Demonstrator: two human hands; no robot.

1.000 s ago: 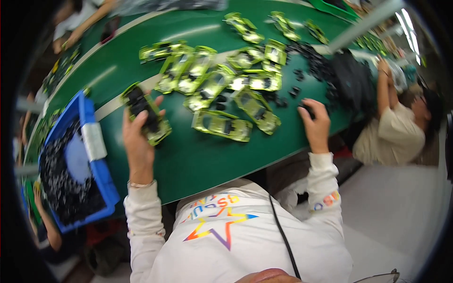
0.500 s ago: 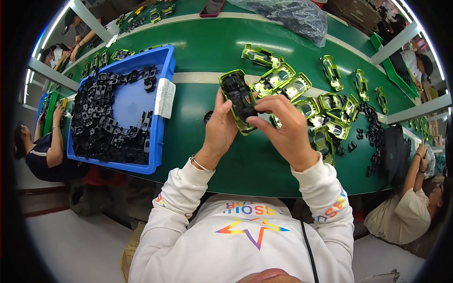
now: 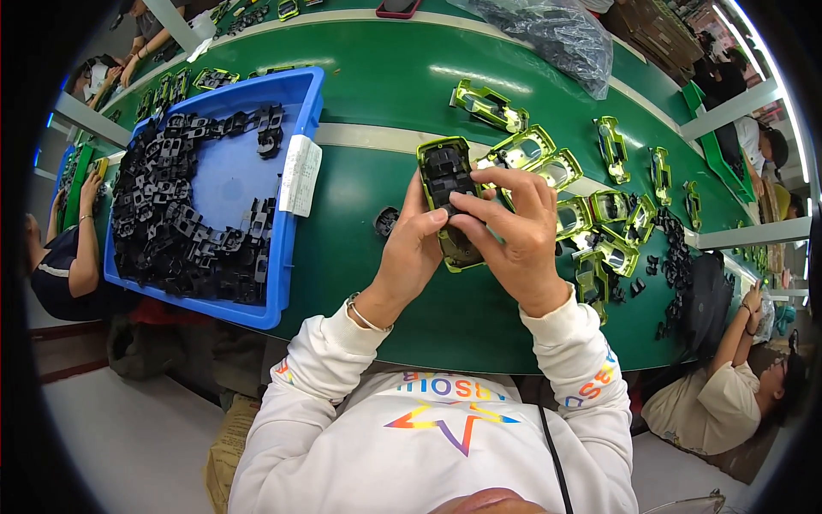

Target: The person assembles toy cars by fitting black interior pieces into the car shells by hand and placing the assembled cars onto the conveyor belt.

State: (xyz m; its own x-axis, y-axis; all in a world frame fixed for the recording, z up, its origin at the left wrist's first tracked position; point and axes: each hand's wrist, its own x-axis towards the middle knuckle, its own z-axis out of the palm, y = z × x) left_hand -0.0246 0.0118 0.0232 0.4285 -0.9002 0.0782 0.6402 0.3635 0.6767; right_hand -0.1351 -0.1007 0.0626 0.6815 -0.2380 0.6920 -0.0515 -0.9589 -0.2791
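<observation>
Between my hands is a lime-green toy car body shell, its underside facing up and a black interior part lying inside it. My left hand grips the shell along its left side, thumb over the edge. From the right, my right hand presses thumb and fingers onto the black part and the shell's right edge. Its fingertips hide some of the part. Several more green shells lie in a loose heap just right of my hands. A small black part rests on the table left of my left hand.
A blue bin of black interior parts stands at the left. Loose black pieces spread along the right, by a black bag or chair back. A clear plastic bag lies at the far side. Co-workers sit left and right.
The shell has shifted slightly right and nearer to me. My right thumb and fingers have moved from its right edge further over the black part.
</observation>
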